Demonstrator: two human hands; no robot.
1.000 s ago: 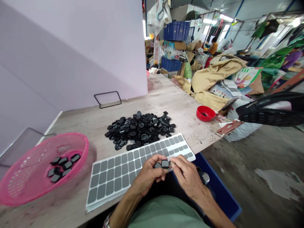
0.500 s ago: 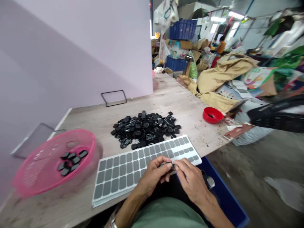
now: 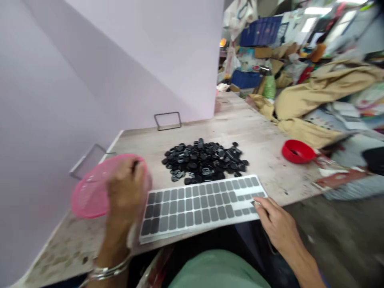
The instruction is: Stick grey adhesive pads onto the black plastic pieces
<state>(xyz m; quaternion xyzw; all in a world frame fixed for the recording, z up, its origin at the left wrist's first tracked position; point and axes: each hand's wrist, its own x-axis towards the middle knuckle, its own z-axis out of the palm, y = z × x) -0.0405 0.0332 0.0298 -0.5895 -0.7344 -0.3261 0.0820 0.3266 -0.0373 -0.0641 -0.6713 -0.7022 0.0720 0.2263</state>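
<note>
My left hand (image 3: 126, 190) is raised over the pink basket (image 3: 87, 196) at the table's left, its back toward me and blurred by motion. A dark spot shows at its fingertips, and I cannot make out the grip. My right hand (image 3: 277, 224) rests at the near right corner of the white sheet of grey pads (image 3: 198, 206), thumb and forefinger pinched together on the sheet's edge. Just behind the sheet lies a pile of small black plastic pieces (image 3: 205, 160).
A red bowl (image 3: 297, 151) stands on the wooden table (image 3: 258, 140) at the right. A black wire stand (image 3: 168, 120) sits by the lilac wall. Tan cloth, boxes and blue crates crowd the back right. The table edge drops to the floor at right.
My hands have parted from the black piece that they held together. The left swung left over the pink basket, and the right dropped to the sheet's corner. The view turned left.
</note>
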